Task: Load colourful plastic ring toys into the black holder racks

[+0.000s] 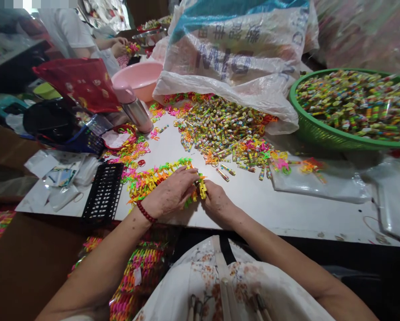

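Observation:
My left hand (173, 189), with a dark red bead bracelet (146, 211) at its wrist, lies curled over the right end of a row of small bright plastic pieces (146, 180) in yellow, orange, pink and green. Its fingertips meet that end of the row; the palm side is hidden. Close beside it, my right hand (218, 203) pinches a yellow plastic piece (203, 189) between thumb and fingers. The pieces' exact kind is too small to tell. Beyond the hands spreads a heap of small clear tubes with colourful filling (220, 127), mixed with loose plastic pieces.
A black slotted rack (102, 191) lies left of the row. Behind stand a steel flask (134, 109), a pink basin (142, 73) and a large woven sack (233, 44). A green basket (320, 131) full of tubes and clear plastic bags (323, 185) are right. A co-worker (76, 35) is back left.

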Available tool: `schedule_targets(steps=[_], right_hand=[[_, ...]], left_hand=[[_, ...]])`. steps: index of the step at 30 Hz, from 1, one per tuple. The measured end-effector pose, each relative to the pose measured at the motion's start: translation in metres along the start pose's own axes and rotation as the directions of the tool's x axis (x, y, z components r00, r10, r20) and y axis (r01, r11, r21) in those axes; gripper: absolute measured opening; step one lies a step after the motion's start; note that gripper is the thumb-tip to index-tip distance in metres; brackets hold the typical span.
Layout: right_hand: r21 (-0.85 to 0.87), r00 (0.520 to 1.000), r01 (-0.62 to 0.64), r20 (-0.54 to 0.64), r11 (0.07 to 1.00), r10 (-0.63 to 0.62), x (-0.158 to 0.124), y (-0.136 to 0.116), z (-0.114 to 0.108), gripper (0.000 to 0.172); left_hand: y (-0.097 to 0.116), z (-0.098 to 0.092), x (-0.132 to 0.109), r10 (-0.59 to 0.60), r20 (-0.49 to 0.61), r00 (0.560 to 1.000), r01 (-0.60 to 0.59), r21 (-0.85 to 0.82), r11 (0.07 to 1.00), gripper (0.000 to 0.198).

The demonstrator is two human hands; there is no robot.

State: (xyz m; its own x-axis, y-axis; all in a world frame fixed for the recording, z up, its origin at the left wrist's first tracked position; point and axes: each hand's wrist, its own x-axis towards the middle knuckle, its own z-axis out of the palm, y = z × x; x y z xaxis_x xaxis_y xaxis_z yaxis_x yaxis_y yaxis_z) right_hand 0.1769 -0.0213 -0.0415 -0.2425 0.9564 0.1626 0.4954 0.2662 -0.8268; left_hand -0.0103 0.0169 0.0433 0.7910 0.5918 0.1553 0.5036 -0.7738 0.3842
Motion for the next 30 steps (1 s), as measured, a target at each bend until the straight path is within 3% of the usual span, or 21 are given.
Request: schedule_targets(steps=[5, 10, 15, 18, 21, 24, 26, 28, 30], right_hand=[[-0.104, 0.993, 0.072, 0.098, 0.992, -0.061, -0.002, 0.001, -0.002, 0.015], [-0.178, 0.986, 0.102, 0.151, 0.979, -0.075, 0.002, -0.001, 0.002, 0.027], [-0.178, 0.988, 0.101, 0.135, 0.979, -0.077, -0.004, -0.005, -0.014, 0.011], [-0.227, 0.996, 0.085, 0.031, 0.97, -0.08, -0.016, 0.006, -0.049, 0.013], [-0.426, 0.986, -0.103, -0.16, 0.899, 0.037, -0.03, 0.033, -0.102, 0.014], [-0.556, 0.889, -0.384, -0.439, 0.737, 0.132, -0.041, 0.062, -0.158, 0.019], [-0.594, 0.82, -0.524, -0.546, 0.611, 0.172, -0.046, 0.078, -0.186, 0.021], [-0.639, 0.803, -0.575, -0.561, 0.511, 0.202, -0.048, 0.09, -0.206, 0.025], [-0.695, 0.836, -0.541, -0.507, 0.473, 0.21, -0.049, 0.099, -0.216, 0.028]], left_hand=[[0.001, -0.001, 0.0, 0.04, -0.078, 0.996, -0.04, 0.005, 0.999, 0.038], [0.0, 0.005, 0.002, 0.15, 0.032, 0.988, -0.153, 0.253, 0.955, 0.043], [-0.009, 0.018, 0.001, 0.129, 0.028, 0.991, -0.13, 0.352, 0.927, 0.044], [-0.01, 0.019, 0.001, 0.166, 0.007, 0.986, -0.156, 0.385, 0.909, 0.046], [-0.007, 0.014, 0.003, 0.218, -0.022, 0.976, -0.191, 0.403, 0.895, 0.051], [-0.003, 0.01, 0.004, 0.235, -0.04, 0.971, -0.198, 0.41, 0.89, 0.054], [-0.004, 0.009, 0.005, 0.237, -0.044, 0.97, -0.199, 0.411, 0.89, 0.056], [-0.006, 0.009, 0.004, 0.24, -0.038, 0.97, -0.206, 0.397, 0.895, 0.058], [-0.007, 0.009, 0.003, 0.234, -0.022, 0.972, -0.21, 0.368, 0.906, 0.058]])
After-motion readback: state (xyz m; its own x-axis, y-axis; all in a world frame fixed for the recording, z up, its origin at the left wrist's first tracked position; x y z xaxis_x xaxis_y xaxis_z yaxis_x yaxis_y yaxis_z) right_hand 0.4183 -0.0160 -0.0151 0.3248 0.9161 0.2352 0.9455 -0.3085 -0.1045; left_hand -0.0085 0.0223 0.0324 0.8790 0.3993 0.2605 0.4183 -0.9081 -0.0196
